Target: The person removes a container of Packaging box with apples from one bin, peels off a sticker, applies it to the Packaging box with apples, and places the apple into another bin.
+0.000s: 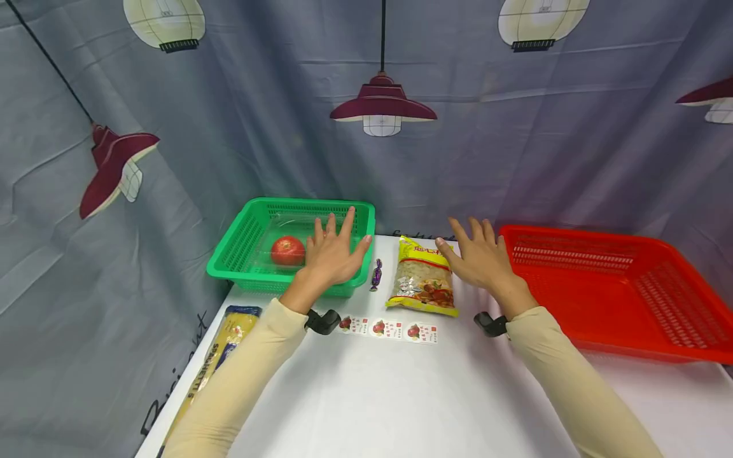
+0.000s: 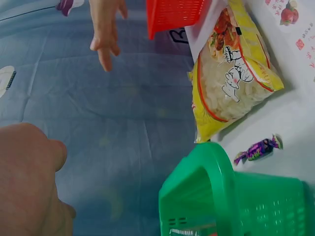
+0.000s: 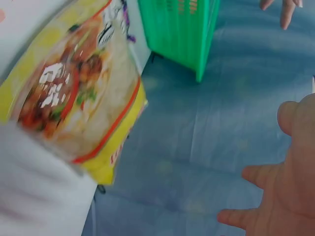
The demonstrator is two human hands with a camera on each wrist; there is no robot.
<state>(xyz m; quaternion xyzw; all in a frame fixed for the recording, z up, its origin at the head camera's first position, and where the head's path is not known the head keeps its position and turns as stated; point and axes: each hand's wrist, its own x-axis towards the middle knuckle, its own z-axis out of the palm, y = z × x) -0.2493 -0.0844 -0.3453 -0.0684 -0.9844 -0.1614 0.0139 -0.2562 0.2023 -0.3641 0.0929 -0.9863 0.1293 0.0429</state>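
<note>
Both hands spread and holding nothing: left hand [image 1: 332,254] over the green basket [image 1: 240,254] with its tomato [image 1: 287,250], right hand [image 1: 480,257] between snack bag [image 1: 422,280] and red basket [image 1: 658,299], ready to grasp

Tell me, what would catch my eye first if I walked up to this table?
Probably the two bright baskets: a green basket at the back left with a red tomato inside, and a wide, shallow red basket on the right. Between them lies a yellow snack bag, with a purple-wrapped candy beside it. The person's left hand and right hand hover open above it all.
</note>
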